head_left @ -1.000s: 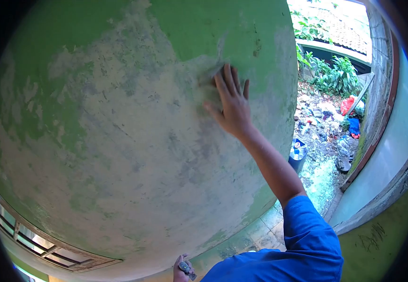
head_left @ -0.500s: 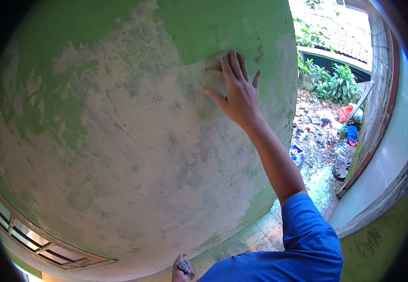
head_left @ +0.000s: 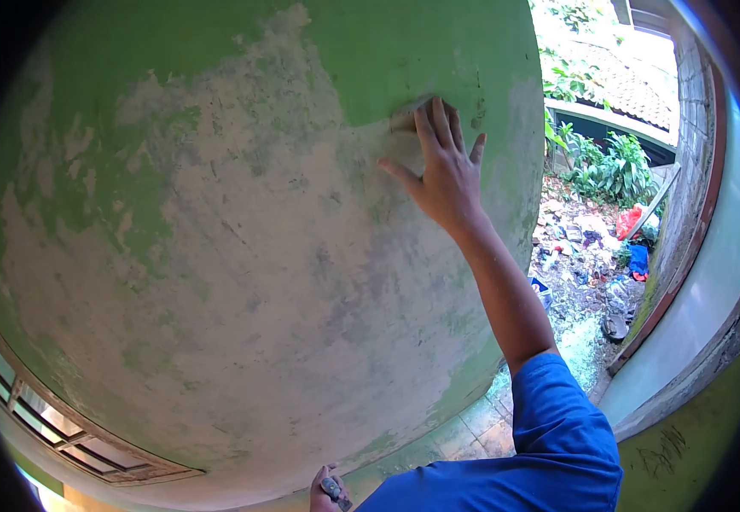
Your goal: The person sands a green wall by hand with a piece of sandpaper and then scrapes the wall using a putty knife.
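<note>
My right hand [head_left: 444, 175] lies flat against a green painted wall [head_left: 404, 51], fingers spread and pointing up. Under the fingertips it presses a small grey-brown sheet [head_left: 406, 121], seemingly sandpaper, at the border between intact green paint and a large pale, rubbed-off patch [head_left: 250, 256]. The arm wears a blue sleeve [head_left: 557, 427]. My left hand [head_left: 325, 491] shows only partly at the bottom edge, closed around a small dark grey object [head_left: 333, 489] that I cannot identify.
A louvred window [head_left: 54, 422] sits low on the left of the wall. Tiled floor [head_left: 476, 427] runs below. To the right, a littered yard [head_left: 592, 239] with plants [head_left: 613, 158], and a pale wall with a reddish frame [head_left: 685, 256].
My right hand has slid the sheet upward and a little to the right along the paint edge. The left hand has stayed low with its object.
</note>
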Action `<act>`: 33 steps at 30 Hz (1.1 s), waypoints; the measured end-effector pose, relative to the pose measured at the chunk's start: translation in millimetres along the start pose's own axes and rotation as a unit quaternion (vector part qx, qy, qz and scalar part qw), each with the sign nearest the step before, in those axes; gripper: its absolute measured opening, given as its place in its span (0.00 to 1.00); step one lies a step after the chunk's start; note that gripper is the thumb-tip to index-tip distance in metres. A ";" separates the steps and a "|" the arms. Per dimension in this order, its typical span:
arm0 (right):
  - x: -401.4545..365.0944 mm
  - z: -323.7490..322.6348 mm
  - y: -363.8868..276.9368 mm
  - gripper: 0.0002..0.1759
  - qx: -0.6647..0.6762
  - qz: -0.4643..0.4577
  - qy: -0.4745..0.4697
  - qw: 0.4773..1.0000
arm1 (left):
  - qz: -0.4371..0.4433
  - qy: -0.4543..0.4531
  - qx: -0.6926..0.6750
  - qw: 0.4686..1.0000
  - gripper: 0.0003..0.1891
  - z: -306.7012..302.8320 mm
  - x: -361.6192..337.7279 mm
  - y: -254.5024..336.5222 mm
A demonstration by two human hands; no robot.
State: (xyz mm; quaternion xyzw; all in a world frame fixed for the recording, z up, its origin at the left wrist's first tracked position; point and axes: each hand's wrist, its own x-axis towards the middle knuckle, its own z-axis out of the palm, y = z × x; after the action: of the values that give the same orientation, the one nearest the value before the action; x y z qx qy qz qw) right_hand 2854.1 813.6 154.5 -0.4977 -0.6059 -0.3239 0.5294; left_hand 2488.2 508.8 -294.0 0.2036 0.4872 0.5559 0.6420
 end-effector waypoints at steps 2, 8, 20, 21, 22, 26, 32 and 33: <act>30.9 4.7 11.5 0.49 -0.004 0.010 0.026 1.000 | -0.001 0.011 -0.006 1.000 0.23 -3.2 -0.2 0.6; 28.6 6.4 7.7 0.49 -0.003 0.016 0.044 0.999 | 0.009 0.018 0.019 1.000 0.23 40.5 -24.2 33.2; 8.7 -2.5 -37.2 0.49 0.050 -0.055 -0.015 0.997 | -0.017 0.023 0.004 1.000 0.22 28.7 6.6 14.6; 17.7 -2.1 -38.5 0.49 0.049 -0.061 0.011 0.997 | 0.003 0.029 0.000 1.000 0.21 31.1 7.8 16.6; 22.4 -2.6 -40.4 0.49 0.048 -0.059 0.010 0.997 | 0.001 0.029 0.002 1.000 0.21 33.5 7.1 18.1; 18.6 -1.6 -40.0 0.48 0.073 -0.054 0.017 0.996 | 0.043 0.037 -0.001 0.998 0.20 60.4 2.7 35.7; -46.9 -0.7 -50.1 0.46 0.110 -0.090 -0.062 0.988 | 0.059 0.024 0.004 0.998 0.20 60.8 6.4 30.7; -58.0 -1.1 -52.1 0.44 0.123 -0.099 -0.081 0.984 | 0.064 0.014 0.015 0.998 0.20 60.7 5.8 28.7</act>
State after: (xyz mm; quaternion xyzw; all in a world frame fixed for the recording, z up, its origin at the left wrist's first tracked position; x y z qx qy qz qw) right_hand 2801.8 782.1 105.8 -0.3912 -0.7285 -0.2564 0.5006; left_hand 2524.6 539.7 -246.4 0.2365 0.4903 0.5911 0.5952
